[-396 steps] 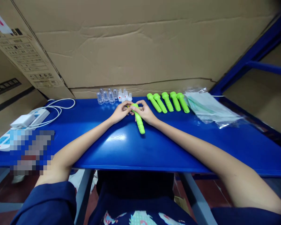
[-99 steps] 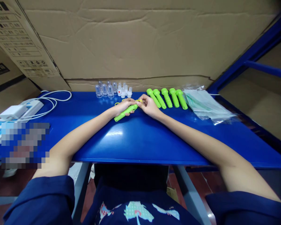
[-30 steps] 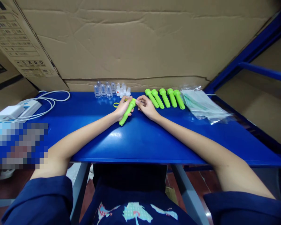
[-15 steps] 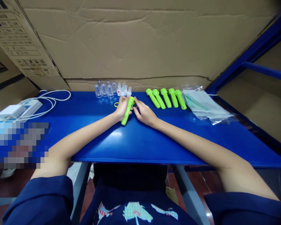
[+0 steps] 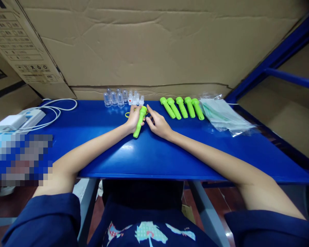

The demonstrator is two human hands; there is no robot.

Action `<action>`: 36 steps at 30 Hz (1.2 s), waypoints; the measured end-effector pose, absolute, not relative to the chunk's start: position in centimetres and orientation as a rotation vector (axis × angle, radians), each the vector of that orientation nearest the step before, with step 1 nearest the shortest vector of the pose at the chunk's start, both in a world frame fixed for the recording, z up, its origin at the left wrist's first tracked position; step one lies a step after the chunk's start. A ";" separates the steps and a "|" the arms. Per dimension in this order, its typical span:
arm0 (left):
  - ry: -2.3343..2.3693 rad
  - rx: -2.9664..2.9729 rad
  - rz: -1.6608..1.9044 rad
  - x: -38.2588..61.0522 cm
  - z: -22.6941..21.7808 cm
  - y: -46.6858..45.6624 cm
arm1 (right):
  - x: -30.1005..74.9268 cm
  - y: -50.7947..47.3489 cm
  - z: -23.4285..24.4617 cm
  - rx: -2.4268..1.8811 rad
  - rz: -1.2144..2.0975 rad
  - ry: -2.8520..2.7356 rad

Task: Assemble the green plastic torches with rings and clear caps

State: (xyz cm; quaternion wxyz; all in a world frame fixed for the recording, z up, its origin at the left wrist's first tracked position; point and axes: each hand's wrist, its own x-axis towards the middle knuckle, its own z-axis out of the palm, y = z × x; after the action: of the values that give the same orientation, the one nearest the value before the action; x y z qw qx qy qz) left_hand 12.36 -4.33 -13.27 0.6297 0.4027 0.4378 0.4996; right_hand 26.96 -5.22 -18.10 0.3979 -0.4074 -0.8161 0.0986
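Observation:
My left hand [image 5: 134,119] is wrapped around a lime-green flashlight [image 5: 139,126], tilted with its wide head away from me and its narrow tail toward me. Close by on the right, my right hand [image 5: 158,124] has its thumb and index finger apart beside the flashlight's head. Nothing shows in its grasp, though some fingertips are partly hidden. Just behind both hands, yellow-green rings [image 5: 127,115] lie partly covered. Clear plastic domes [image 5: 114,98] stand in a group at the back. Beside them are small white pieces with clear tips [image 5: 134,98].
Several more green flashlights [image 5: 181,107] lie in a row at back right. A clear plastic bag [image 5: 225,115] with pale contents sits beyond them. White cables and a power strip [image 5: 37,116] occupy the left end of the blue table [image 5: 149,161]. Cardboard [image 5: 144,48] walls the back.
The view shifts very slightly. My left hand keeps its hold on the flashlight, and my right hand stays almost in the same place beside the head.

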 end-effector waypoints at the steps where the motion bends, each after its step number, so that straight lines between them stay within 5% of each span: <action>1: 1.012 0.923 1.143 12.4 -13.2 -4.4 | 26.9 -5.2 -18.0 -1.023 0.241 -2.072; 22: 1.139 1.157 1.356 12.7 -15.8 -3.5 | 27.0 -5.3 -17.1 -0.959 0.624 -1.939; 36: 0.726 1.577 1.442 11.9 -17.6 -2.3 | 27.2 -4.5 -18.0 -0.962 0.608 -1.768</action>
State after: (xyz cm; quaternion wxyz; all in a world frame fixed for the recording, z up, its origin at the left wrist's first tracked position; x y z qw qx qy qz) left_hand 11.87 -2.28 -17.61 0.4278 0.6315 0.2908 0.5776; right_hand 27.19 -4.47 -18.04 0.4964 -0.3973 -0.7299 0.2509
